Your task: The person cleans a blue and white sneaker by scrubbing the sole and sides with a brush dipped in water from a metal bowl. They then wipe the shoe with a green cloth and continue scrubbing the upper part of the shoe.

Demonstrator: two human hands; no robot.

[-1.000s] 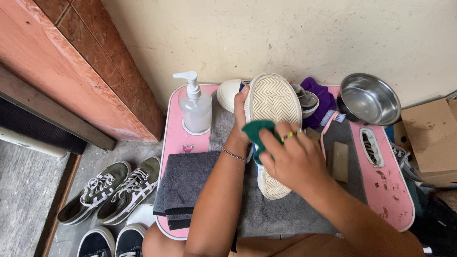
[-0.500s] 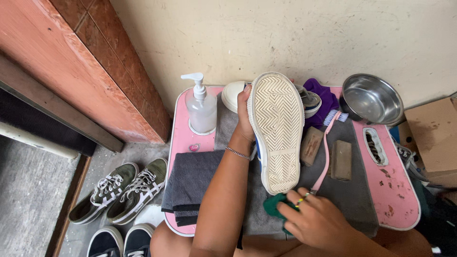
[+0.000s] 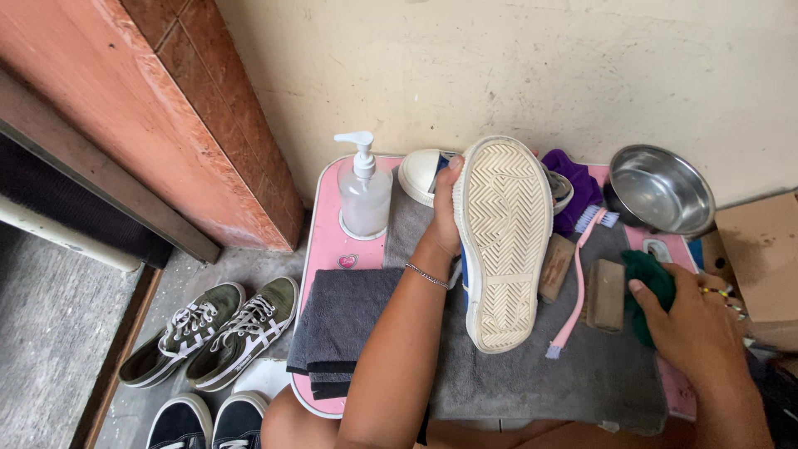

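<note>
My left hand (image 3: 443, 218) grips a white sneaker (image 3: 504, 241) by its side, sole turned up toward me, above the small pink table (image 3: 325, 249). My right hand (image 3: 694, 323) is off to the right, low over the table's right end, closed on a dark green cloth (image 3: 651, 291). Between the shoe and that hand lie two wooden-backed brushes (image 3: 604, 295) and a pink toothbrush (image 3: 575, 289) on a grey towel (image 3: 532, 378).
A clear pump bottle (image 3: 363, 193) and a white shoe toe (image 3: 420, 173) stand at the table's back. A folded dark grey towel (image 3: 339, 320), purple cloth (image 3: 575, 179), steel bowl (image 3: 661, 189), cardboard box (image 3: 761, 254). Green sneakers (image 3: 212, 333) and dark shoes (image 3: 208, 422) on the floor.
My right hand left the sole with the green cloth, dropped toward me, then swung out to the right end of the table. The left hand still holds the sneaker sole-up.
</note>
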